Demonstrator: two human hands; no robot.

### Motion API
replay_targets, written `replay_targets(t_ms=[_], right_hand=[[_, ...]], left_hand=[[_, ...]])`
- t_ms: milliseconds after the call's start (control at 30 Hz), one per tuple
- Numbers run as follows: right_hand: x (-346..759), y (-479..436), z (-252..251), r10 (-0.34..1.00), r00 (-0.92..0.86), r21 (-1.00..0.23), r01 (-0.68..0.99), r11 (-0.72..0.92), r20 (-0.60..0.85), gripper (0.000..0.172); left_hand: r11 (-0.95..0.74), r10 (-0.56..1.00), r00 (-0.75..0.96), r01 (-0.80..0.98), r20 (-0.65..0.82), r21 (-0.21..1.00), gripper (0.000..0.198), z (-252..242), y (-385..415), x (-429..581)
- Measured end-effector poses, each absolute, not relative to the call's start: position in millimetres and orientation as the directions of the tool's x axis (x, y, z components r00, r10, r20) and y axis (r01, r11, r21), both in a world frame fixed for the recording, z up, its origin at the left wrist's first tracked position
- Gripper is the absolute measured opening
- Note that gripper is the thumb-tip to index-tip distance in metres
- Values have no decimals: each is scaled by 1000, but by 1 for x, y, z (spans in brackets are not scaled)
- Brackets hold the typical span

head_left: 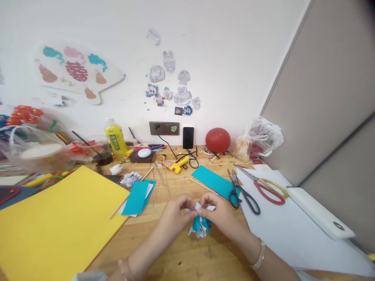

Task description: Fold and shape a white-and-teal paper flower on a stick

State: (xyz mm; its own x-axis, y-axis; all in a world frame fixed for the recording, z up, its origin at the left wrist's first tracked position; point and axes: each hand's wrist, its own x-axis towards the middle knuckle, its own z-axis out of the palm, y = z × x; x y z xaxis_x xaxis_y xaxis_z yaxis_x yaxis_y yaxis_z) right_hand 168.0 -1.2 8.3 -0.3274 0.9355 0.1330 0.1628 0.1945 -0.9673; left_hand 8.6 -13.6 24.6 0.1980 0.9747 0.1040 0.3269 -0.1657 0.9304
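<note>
Between my two hands, above the wooden table, is a blue-and-white paper flower (pixel 200 226) with ruffled, pointed petals hanging downward. My left hand (pixel 179 210) pinches its upper white part from the left with thumb and forefinger. From the right, my right hand (pixel 218 212) pinches the same white part, its fingertips close to the left ones. Fingers cover part of the flower's top. Just beyond the hands lie a blue paper strip (pixel 211 181) and a thin wooden stick (pixel 203 186). To the left sits a stack of blue and white paper pieces (pixel 137 198).
Black-handled scissors (pixel 244 195) and red-and-yellow-handled scissors (pixel 268 187) lie on the right by white paper (pixel 293 234). A yellow sheet (pixel 58 218) covers the left. Farther back are a yellow glue gun (pixel 178 165), a drink bottle (pixel 115 138), a phone (pixel 188 137) and a red balloon (pixel 218 140).
</note>
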Motion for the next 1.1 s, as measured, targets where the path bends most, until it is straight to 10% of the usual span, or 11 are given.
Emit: replay_targets(t_ms=[1100], right_hand=[[170, 8, -1, 912, -407, -996, 37, 84, 62, 26]], left_hand=[[-74, 954, 299, 212, 7, 974, 8, 10, -5, 6]])
